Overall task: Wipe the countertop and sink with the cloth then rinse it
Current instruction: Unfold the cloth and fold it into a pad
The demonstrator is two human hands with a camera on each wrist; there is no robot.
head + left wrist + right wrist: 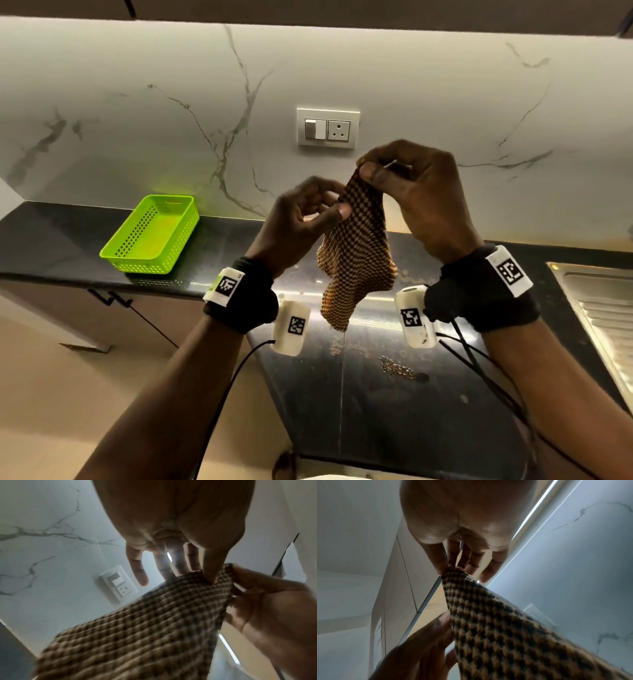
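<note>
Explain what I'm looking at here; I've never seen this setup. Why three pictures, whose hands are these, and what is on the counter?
No machine: a person works with bare hands, wearing three cameras. The large picture comes from the head, looking down. The other two come from the wrists, looking along each hand. The left hand and right hand both pinch the top edge of a brown checked cloth, which hangs in the air above the dark countertop. Crumbs lie on the countertop, a green basket stands at its left, and a steel sink edge shows at the right. The white blocks on the wrists carry printed markers.
</note>
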